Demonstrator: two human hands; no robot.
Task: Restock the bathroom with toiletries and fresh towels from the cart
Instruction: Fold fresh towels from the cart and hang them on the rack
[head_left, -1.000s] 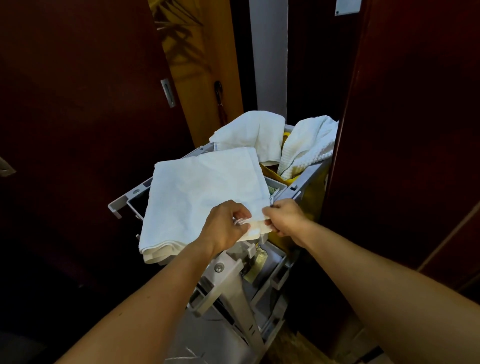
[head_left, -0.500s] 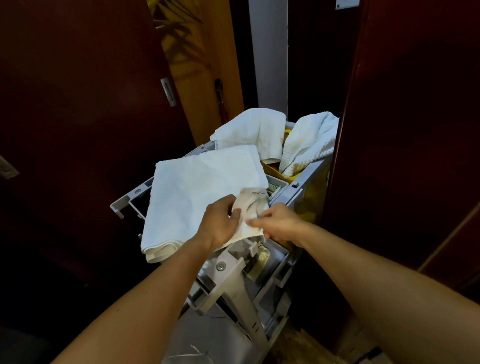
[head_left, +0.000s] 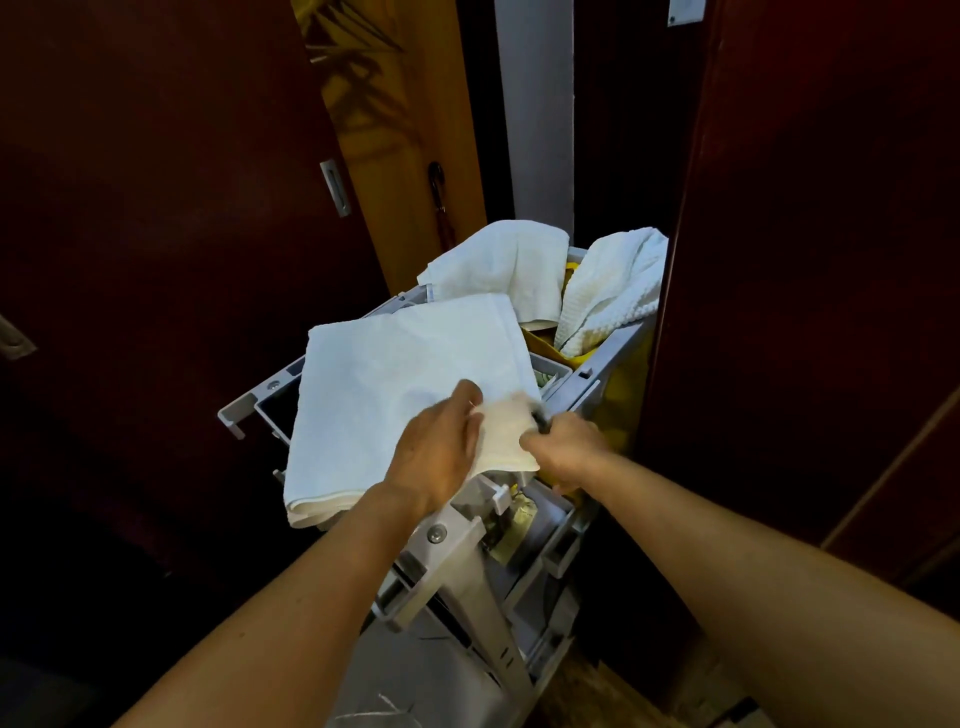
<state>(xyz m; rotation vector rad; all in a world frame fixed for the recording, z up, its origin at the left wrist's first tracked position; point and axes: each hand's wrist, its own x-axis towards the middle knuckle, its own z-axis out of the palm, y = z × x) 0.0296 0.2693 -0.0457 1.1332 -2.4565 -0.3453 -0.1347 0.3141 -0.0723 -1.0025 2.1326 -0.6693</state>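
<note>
A grey plastic housekeeping cart stands in front of me between dark doors. A folded white towel lies across its top. At the towel's near right corner my left hand and my right hand both pinch a small pale cloth or packet, blurred by motion, held between them. A thin dark item pokes up by my right fingers; I cannot tell what it is. Two more white towels are draped over the cart's far end.
A yellow bag hangs on the cart's right side. Dark red door panels close in on the left and right. A wooden door and a grey wall strip stand behind the cart. Small items lie in the cart's lower tray.
Both hands have lifted the small pale piece off the towel's corner and bunched it up between them; my left hand has shifted slightly up and right over the towel.
</note>
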